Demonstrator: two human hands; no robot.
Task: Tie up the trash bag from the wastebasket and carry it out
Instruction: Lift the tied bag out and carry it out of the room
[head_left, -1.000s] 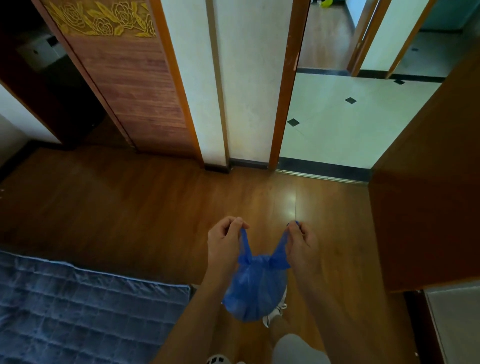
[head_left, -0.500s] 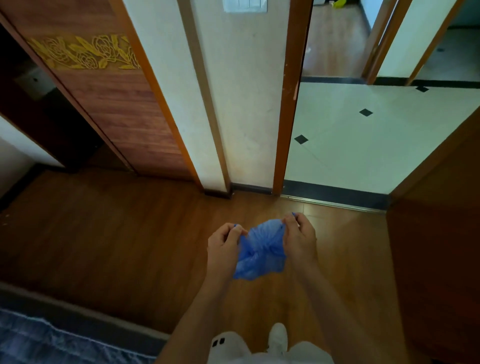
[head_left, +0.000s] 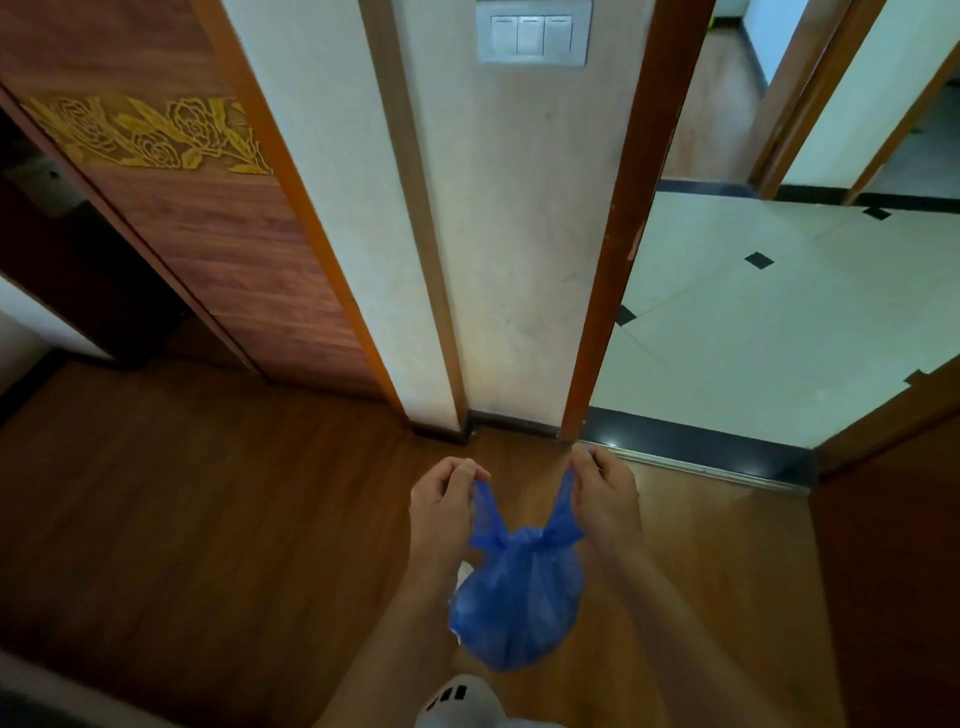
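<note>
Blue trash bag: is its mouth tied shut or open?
Shut: the blue trash bag is cinched at a knot, its two ends pulled apart.

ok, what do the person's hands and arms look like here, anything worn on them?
Both arms are bare: no sleeves reach the forearms in the head view. The left hand and right hand have no gloves, and no watch, bracelet or ring shows on either wrist or on the fingers that are visible. No markings or tattoos can be made out; the picture is slightly soft, so fine detail may be missed.
</note>
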